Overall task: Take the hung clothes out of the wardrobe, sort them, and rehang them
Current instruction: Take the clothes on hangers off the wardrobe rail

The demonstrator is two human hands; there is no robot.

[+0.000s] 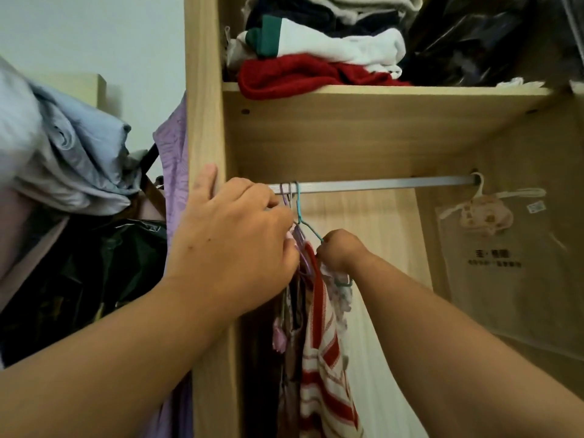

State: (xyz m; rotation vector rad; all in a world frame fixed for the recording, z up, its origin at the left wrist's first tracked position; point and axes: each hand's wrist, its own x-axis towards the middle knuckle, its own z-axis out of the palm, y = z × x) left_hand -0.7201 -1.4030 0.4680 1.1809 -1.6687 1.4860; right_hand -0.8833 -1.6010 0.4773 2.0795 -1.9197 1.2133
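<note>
Both hands work at the grey metal hanging rail (379, 183) inside the pale wooden wardrobe (205, 121). The left hand (234, 235) is closed around the necks of a bunch of thin purple wire hangers (286, 194) hooked at the left end of the rail, with its thumb resting against the wardrobe's side panel. The right hand (339, 252), just below the rail and right of the bunch, is pinched shut on the arm of a slim teal wire hanger (300, 213) that also hooks over the rail. Below the rail hang a red-and-white striped knit top (325, 358) and darker garments pressed against it; which hanger carries which I cannot tell.

The step in hand looks like freeing or seating one hanger among the bunch. To do it well, steady the purple hooks with the left hand so they stay on the rail, lift the teal hook straight up off the rail before drawing it out, and keep the striped top's shoulders from snagging the neighbouring wire.

At the far right end of the rail hangs a white plastic hanger (480, 188) with a clear garment bag (505, 273).
</note>
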